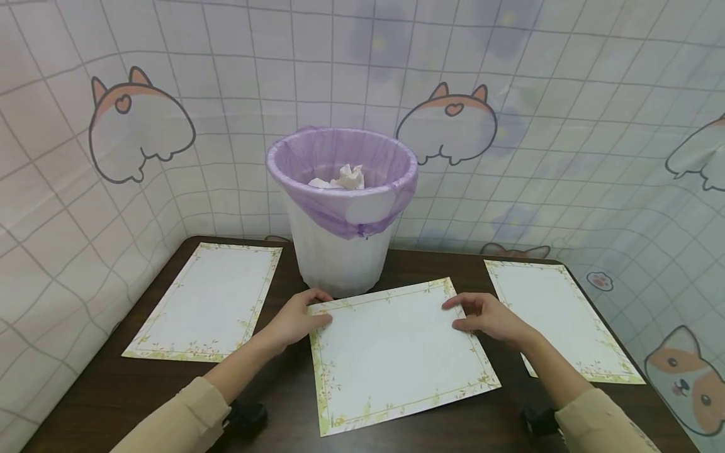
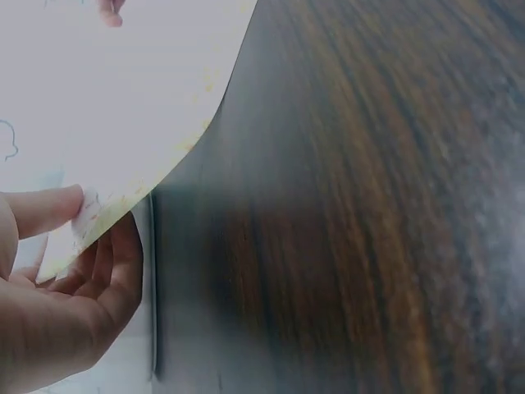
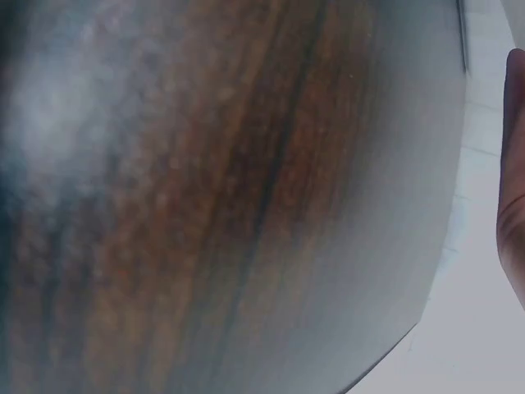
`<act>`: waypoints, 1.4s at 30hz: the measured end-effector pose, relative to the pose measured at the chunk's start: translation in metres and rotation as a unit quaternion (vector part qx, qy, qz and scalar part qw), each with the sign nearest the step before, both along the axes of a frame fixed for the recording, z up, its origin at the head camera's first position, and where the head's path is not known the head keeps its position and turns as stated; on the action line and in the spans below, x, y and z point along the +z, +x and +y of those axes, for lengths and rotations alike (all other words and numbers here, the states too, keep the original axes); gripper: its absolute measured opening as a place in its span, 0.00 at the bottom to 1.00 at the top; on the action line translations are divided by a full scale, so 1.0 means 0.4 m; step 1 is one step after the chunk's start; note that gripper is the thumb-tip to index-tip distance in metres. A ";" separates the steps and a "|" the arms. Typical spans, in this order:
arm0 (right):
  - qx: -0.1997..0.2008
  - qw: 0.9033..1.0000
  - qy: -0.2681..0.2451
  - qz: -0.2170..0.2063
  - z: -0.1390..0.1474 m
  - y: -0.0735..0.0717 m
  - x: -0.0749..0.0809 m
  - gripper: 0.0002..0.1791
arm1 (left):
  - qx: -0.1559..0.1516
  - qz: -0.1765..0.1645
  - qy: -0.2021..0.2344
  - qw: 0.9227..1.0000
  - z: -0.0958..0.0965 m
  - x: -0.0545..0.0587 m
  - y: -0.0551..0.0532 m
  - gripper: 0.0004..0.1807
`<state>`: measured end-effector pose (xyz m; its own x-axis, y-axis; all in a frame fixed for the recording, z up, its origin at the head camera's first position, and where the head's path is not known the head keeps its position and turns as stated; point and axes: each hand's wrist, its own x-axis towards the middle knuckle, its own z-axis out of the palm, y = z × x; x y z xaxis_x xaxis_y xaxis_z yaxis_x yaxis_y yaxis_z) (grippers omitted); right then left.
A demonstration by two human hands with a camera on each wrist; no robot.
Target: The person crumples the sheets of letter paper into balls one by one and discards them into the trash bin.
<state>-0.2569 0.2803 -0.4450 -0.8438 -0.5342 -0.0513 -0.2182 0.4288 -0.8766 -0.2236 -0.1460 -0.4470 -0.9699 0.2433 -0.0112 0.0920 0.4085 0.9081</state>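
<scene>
A sheet of white paper (image 1: pixel 396 358) with a green-and-yellow floral border lies at a slant over the front middle of the table. My left hand (image 1: pixel 297 319) pinches its upper left corner, thumb on top and fingers curled beneath; the left wrist view shows the sheet (image 2: pixel 139 98) bowed and raised there. My right hand (image 1: pixel 493 319) is at the upper right edge, with thumb and forefinger apart and their tips over the sheet's face. Only a strip of the right hand (image 3: pixel 513 180) shows at the border of the right wrist view.
Behind the sheet stands a white bin (image 1: pixel 340 245) with a purple liner (image 1: pixel 391 207) and crumpled paper (image 1: pixel 351 177) inside. Similar bordered sheets lie at the left (image 1: pixel 212 302) and right (image 1: pixel 557 314) of the dark wooden table (image 1: pixel 283 402). A patterned cloth (image 1: pixel 238 82) hangs behind.
</scene>
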 end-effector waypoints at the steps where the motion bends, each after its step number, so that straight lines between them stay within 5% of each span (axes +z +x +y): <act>1: -0.005 1.000 0.002 0.001 0.000 0.001 0.000 0.20 | 0.002 -0.006 0.002 1.000 -0.002 0.001 0.001 0.17; 7: -0.032 0.999 0.013 0.004 0.005 0.010 -0.001 0.20 | -0.008 -0.054 0.069 0.996 -0.018 -0.002 0.014 0.30; 14: -0.050 0.999 0.005 -0.013 0.016 0.021 -0.003 0.20 | 0.011 -0.045 0.125 0.991 -0.027 -0.008 0.031 0.43; 19: -0.048 0.999 -0.006 -0.018 0.020 0.025 -0.008 0.21 | 0.006 -0.025 0.125 0.992 -0.026 -0.010 0.044 0.35; 26: -0.036 0.998 -0.025 -0.033 0.019 0.034 -0.011 0.20 | -0.018 -0.002 0.062 0.998 -0.025 -0.010 0.070 0.16; 35: -0.043 0.993 -0.077 -0.083 0.029 0.034 0.003 0.36 | -0.009 -0.007 0.061 0.998 -0.032 -0.002 0.072 0.18; 42: 0.043 0.988 -0.103 -0.102 0.040 0.028 0.005 0.29 | -0.022 -0.013 0.070 0.997 -0.038 -0.002 0.068 0.20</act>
<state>-0.2456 0.2965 -0.4428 -0.7779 -0.6206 -0.0986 -0.0549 0.2234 -0.9732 -0.1963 -0.1614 -0.4477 -0.9584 0.2856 0.0014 0.0829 0.2738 0.9582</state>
